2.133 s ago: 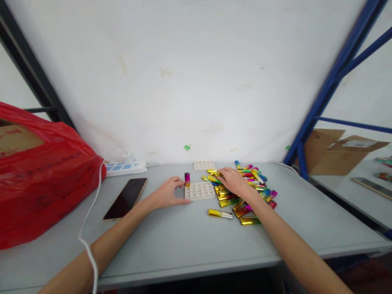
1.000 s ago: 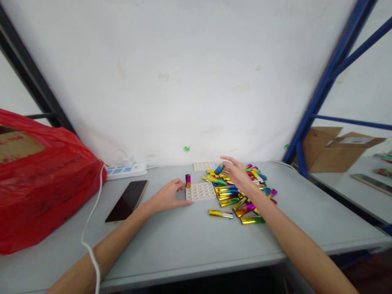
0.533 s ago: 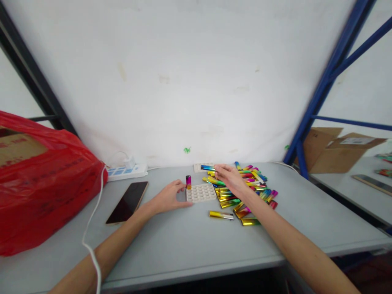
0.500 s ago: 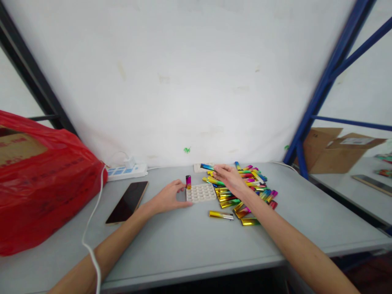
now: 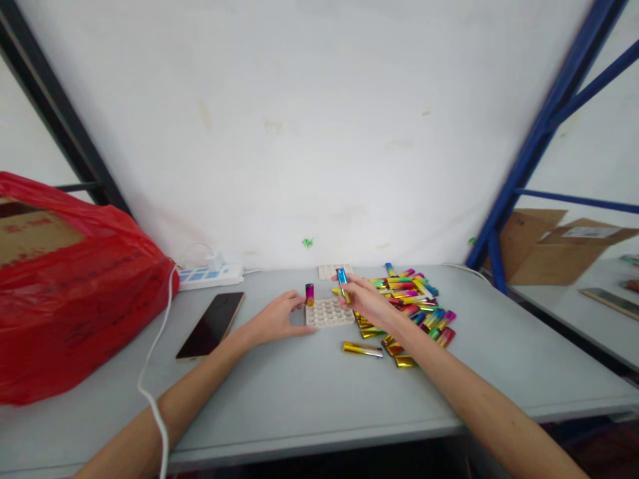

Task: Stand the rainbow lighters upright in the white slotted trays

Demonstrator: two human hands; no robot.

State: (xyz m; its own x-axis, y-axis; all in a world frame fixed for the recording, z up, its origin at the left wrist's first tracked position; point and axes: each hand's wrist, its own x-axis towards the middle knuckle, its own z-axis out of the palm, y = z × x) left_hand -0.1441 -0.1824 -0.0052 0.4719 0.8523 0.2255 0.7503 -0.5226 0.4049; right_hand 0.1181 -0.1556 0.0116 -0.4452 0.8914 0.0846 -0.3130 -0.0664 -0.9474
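Note:
A white tray with rows of holes (image 5: 329, 313) lies on the table, one purple-and-gold lighter (image 5: 310, 295) standing upright at its far left corner. My left hand (image 5: 277, 316) holds the tray's left end, thumb at the near edge and fingertips at the far corner beside that lighter. Above the tray's far right part, my right hand (image 5: 367, 299) pinches a blue-and-gold lighter (image 5: 342, 276), tilted close to upright with its blue end up. Shiny multicoloured lighters (image 5: 399, 284) lie heaped to the right, partly behind my right forearm. One gold-and-silver lighter (image 5: 362, 349) lies apart, nearer me.
Another white holed tray (image 5: 328, 271) lies by the wall. On the left are a phone (image 5: 212, 326), a power strip (image 5: 227, 275), a white cable (image 5: 150, 392) and a red plastic bag (image 5: 94, 306). A cardboard box (image 5: 544, 249) stands right, beyond the blue frame (image 5: 529, 133).
My right hand has moved left from the heap towards the tray, turning its lighter from nearly flat to nearly upright. My left hand stays at the tray.

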